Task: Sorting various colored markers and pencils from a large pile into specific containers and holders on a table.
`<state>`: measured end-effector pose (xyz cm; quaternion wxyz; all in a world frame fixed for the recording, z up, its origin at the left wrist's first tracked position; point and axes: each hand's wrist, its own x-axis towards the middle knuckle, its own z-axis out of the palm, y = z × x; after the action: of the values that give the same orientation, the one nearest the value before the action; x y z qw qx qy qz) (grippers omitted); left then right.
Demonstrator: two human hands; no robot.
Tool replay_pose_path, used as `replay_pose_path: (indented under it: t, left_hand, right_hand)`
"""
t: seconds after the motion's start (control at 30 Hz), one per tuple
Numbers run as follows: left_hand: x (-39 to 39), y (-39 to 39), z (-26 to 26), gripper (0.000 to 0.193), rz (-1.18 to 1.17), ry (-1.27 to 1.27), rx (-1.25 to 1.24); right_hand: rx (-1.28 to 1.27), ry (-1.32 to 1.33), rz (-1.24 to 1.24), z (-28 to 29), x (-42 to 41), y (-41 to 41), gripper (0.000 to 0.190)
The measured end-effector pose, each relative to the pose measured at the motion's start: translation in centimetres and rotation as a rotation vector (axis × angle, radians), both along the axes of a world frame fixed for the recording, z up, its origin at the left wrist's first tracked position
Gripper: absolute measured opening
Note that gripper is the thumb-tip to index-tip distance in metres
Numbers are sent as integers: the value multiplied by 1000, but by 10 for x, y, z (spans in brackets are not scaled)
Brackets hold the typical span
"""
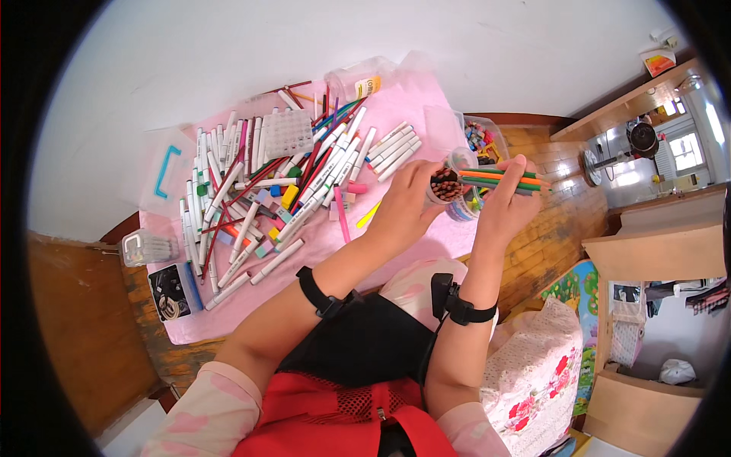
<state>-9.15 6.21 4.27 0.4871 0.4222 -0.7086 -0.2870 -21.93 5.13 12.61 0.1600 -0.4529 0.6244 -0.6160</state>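
My left hand (404, 197) is wrapped around a clear plastic jar (432, 196) packed with dark-red pencils (446, 190), whose ends face up at me. In my right hand (511, 208) is a small bunch of green and orange coloured pencils (485, 177). They lie nearly level, with one end over the jar's mouth. A round clear lid (462, 159) stands open beside that mouth. Just behind, partly hidden by both hands, is a second clear tub (461, 211) with colourful small pieces inside.
White markers (337, 165), loose pencils and coloured blocks (290, 196) are heaped on a pink cloth (394, 274). At its far edge lies a clear jar (362, 80). A clear box of small bricks (482, 137) sits right; a box of cables (173, 294) is at the left corner.
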Motion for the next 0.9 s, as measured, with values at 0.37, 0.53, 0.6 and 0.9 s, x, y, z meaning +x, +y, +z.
replay_pose_path:
  t: [0.37,0.53,0.6,0.9]
  left_hand:
    - [-12,-16,-20,73,-43,-38,48]
    - [23,6,-11,68,48,12,72]
    - [46,12,-20,66,100,-16,48]
    - [194,19,-78,46,547,-308,53]
  right_hand:
    - [58,406,155,-52,-3,-22,22]
    - [-126,462,-23,-20,21,-14,18]
    - [-248,384,43,-14,42,-14,12]
    - [-44,217,610,-106,170,-11,10]
